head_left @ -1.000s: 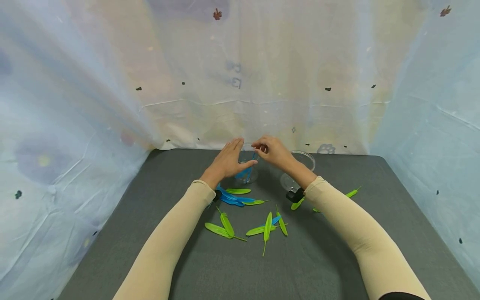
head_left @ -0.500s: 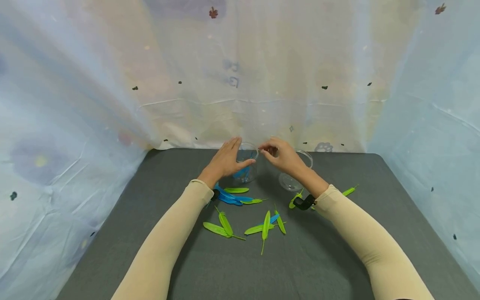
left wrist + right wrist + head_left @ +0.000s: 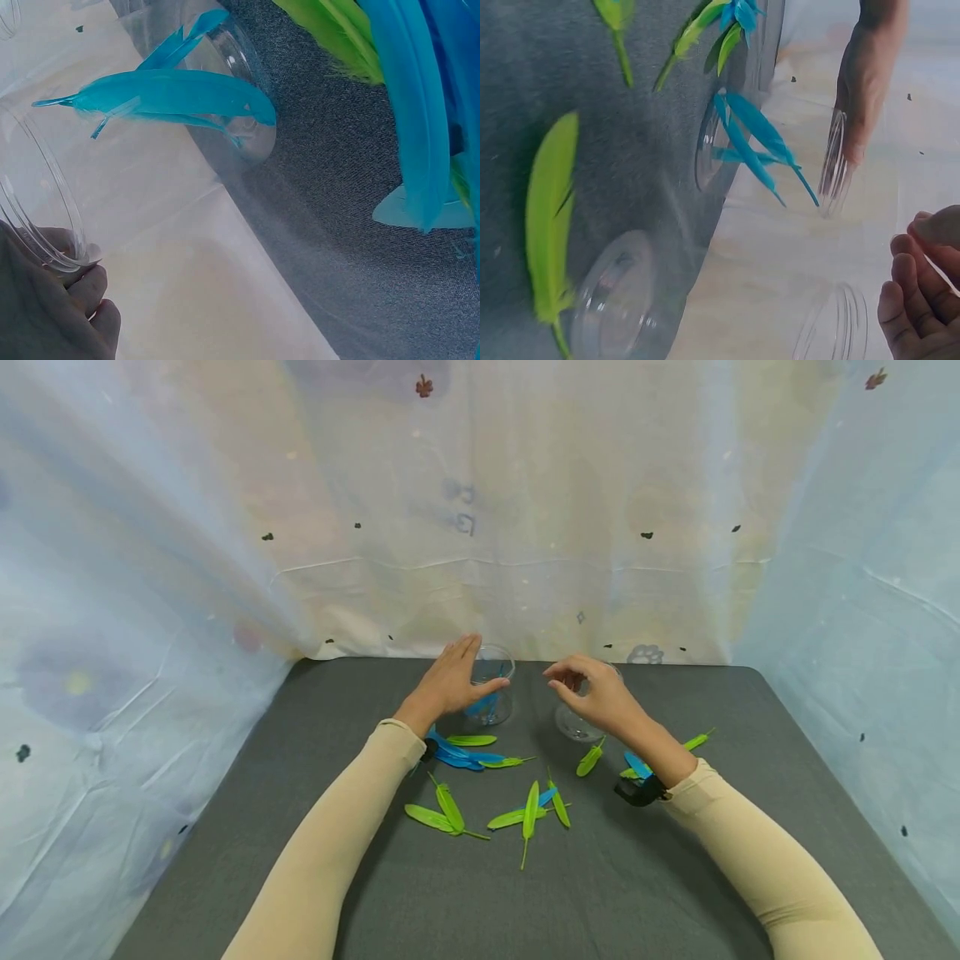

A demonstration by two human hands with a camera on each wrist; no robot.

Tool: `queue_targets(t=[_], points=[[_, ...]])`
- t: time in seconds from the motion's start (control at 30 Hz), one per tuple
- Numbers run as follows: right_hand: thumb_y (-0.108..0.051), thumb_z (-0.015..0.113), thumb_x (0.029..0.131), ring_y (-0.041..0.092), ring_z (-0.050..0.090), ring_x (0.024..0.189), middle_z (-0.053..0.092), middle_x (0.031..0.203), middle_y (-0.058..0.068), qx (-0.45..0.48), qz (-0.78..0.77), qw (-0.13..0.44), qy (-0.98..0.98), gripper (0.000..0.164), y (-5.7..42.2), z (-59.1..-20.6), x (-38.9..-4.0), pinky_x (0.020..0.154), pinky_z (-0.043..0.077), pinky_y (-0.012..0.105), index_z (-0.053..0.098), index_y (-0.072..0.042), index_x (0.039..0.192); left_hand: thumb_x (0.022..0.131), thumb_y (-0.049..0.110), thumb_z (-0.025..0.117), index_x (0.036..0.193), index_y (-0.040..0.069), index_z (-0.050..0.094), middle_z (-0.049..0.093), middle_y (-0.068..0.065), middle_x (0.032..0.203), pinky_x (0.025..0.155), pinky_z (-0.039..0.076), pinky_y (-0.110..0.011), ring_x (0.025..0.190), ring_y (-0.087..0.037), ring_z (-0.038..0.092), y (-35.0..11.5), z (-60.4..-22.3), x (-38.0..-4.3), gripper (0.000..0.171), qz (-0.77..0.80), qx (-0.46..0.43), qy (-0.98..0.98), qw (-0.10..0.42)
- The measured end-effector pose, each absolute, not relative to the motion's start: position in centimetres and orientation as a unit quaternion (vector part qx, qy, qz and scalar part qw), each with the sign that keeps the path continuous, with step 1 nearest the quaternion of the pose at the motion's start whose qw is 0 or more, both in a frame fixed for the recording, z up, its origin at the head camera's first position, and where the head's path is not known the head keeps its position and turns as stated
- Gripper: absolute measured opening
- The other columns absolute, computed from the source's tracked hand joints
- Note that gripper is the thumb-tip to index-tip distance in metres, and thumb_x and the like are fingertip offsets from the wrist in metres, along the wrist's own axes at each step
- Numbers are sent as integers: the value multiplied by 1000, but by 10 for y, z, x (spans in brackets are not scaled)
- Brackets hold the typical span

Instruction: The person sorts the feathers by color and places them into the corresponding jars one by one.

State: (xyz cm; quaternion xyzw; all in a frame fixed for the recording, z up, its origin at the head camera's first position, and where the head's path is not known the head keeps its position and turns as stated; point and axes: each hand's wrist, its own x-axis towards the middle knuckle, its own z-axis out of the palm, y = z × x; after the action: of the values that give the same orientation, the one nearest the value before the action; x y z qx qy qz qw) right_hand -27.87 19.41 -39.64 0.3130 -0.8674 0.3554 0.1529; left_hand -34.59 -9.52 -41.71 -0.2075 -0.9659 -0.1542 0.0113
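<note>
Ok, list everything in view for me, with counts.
Table: 1, dark grey, before the curtain.
Curtain: count unclear, pale with prints, behind and beside.
Left jar: 1, clear, on the table.
Right jar: 1, clear, right of it.
Jarred feathers: at least 3, blue, inside left jar.
Loose blue feathers: several, blue, on the table.
Green feathers: at least 9, green, on table.
Wrist devices: 2, black, one per wrist.
Sleeves: 2, cream, lower left and right.
Left hand: 1, bare, around left jar's rim.
Right hand: 1, bare, near right jar.

Two hands (image 3: 450,682), two clear jars (image 3: 495,714), at least nine green feathers (image 3: 530,814), blue feathers (image 3: 463,757) too overlapped to count
</note>
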Motion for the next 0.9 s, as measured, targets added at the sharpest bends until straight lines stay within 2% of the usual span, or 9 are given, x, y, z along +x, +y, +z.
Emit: queue_targets(t=[0.17, 0.3, 0.37, 0.6, 0.73, 0.9], points=[[-7, 74, 103, 13, 62, 85, 72, 107, 2, 309, 354, 165, -867, 16, 210, -399, -269, 75, 54, 32, 77, -9, 119, 100, 79, 50, 173, 6, 12, 12, -15, 180, 135, 6, -46, 167, -32, 10, -95, -417, -345, 110, -156, -211, -965, 12], [-5, 75, 102, 13, 63, 83, 71, 102, 1, 307, 356, 177, -865, 16, 222, -402, -262, 73, 56, 33, 77, -7, 117, 101, 78, 51, 173, 6, 12, 13, -15, 180, 135, 6, -46, 167, -32, 10, -95, -417, -345, 109, -159, -215, -964, 13], [-4, 76, 101, 13, 62, 83, 70, 100, 1, 302, 356, 179, -866, 16, 228, -404, -259, 73, 57, 39, 78, -7, 117, 101, 78, 51, 173, 6, 12, 12, -14, 180, 135, 5, -45, 167, -32, 10, -96, -417, -345, 109, -161, -214, -963, 11], [-3, 76, 101, 11, 62, 81, 71, 100, -1, 293, 349, 188, -870, 16, 246, -412, -246, 72, 51, 22, 78, -7, 116, 101, 77, 51, 173, 7, 10, 11, -14, 180, 135, 4, -45, 167, -31, 9, -96, -416, -344, 109, -165, -213, -963, 7], [-3, 77, 100, 11, 61, 79, 71, 97, -2, 275, 345, 187, -877, 16, 255, -416, -238, 70, 53, 27, 78, -7, 115, 102, 76, 52, 173, 7, 11, 12, -14, 180, 135, 4, -45, 167, -32, 9, -96, -416, -344, 108, -164, -212, -963, 9], [-1, 77, 99, 10, 60, 77, 72, 96, -1, 260, 342, 187, -883, 17, 267, -422, -229, 68, 51, 23, 78, -8, 114, 101, 76, 52, 173, 7, 11, 11, -14, 180, 135, 5, -46, 167, -31, 9, -96, -416, -344, 108, -165, -211, -964, 9]])
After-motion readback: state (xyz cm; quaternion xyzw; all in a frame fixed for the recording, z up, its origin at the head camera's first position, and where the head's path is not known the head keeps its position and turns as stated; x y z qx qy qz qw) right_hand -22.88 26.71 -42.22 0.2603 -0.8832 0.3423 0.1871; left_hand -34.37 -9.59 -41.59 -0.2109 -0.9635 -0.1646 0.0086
